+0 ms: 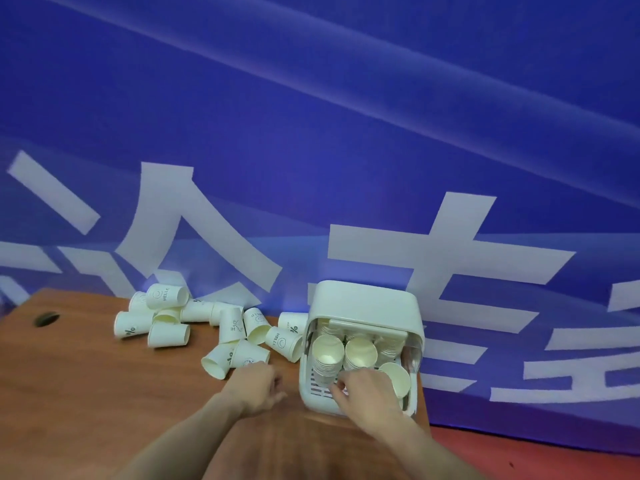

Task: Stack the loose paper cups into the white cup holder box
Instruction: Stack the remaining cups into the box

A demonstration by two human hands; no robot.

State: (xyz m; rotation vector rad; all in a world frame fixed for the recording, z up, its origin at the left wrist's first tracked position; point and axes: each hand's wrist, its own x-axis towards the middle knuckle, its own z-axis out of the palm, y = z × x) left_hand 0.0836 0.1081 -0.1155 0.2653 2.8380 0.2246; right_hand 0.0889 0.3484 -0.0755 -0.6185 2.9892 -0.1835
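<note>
The white cup holder box stands at the table's right end with its lid raised. Inside it are stacks of nested paper cups. My right hand reaches into the box's front, its fingers curled round a single paper cup at the front right. My left hand hovers over the table left of the box with loosely curled fingers, holding nothing. It is just below a tipped cup. Several loose paper cups lie scattered on their sides further left.
The brown wooden table has a cable hole near its left edge. A blue banner with large white characters hangs right behind the table. A red floor shows at the lower right.
</note>
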